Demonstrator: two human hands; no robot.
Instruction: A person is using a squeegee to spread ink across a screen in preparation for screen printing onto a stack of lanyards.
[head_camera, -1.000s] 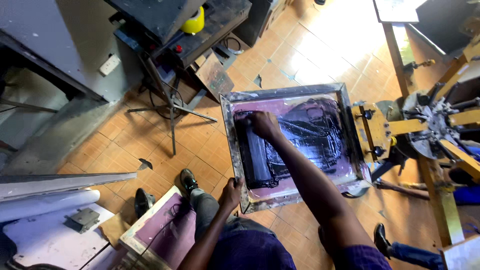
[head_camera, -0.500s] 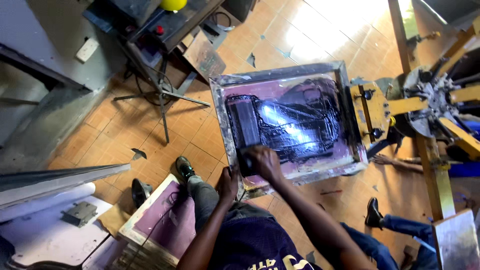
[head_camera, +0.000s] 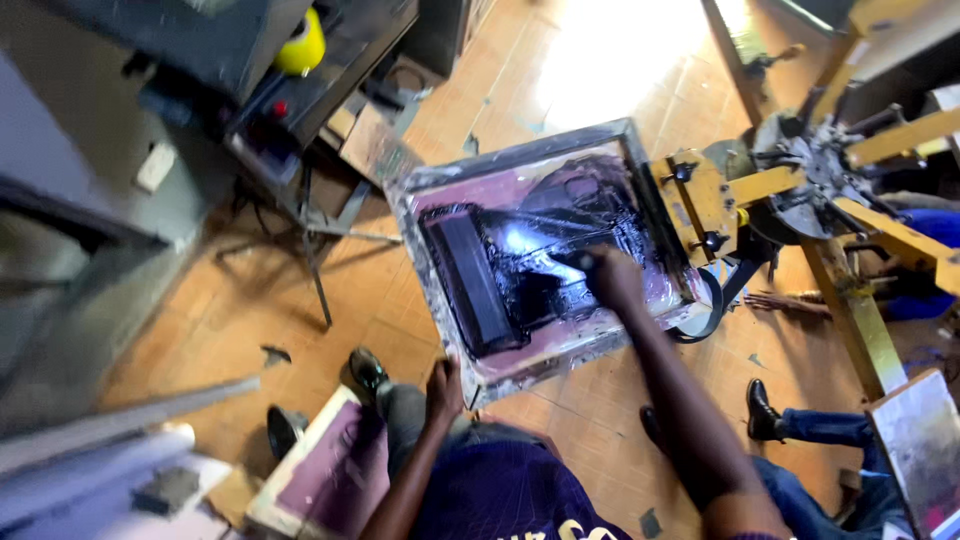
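Observation:
A metal-framed printing screen (head_camera: 420, 185) with pink mesh and a smear of black ink lies tilted in front of me, clamped to a yellow press arm (head_camera: 700, 200). My left hand (head_camera: 444, 388) grips the frame's near edge. My right hand (head_camera: 612, 277) rests on the right part of the mesh, fingers closed round a small dark ink-covered tool (head_camera: 574, 261). A long black block (head_camera: 470, 285), either ink or a squeegee, lies on the left part of the mesh.
The yellow-armed press hub (head_camera: 815, 165) is to the right. Another person's jeans and black shoe (head_camera: 765, 412) are beside my right arm. A second pink screen (head_camera: 320, 470) leans by my legs. A metal stand (head_camera: 305, 235) with a yellow roll (head_camera: 300, 45) is at the far left.
My right hand went from the screen's far left to its near edge, then across to the right part of the mesh. My left hand has stayed on the near edge of the frame.

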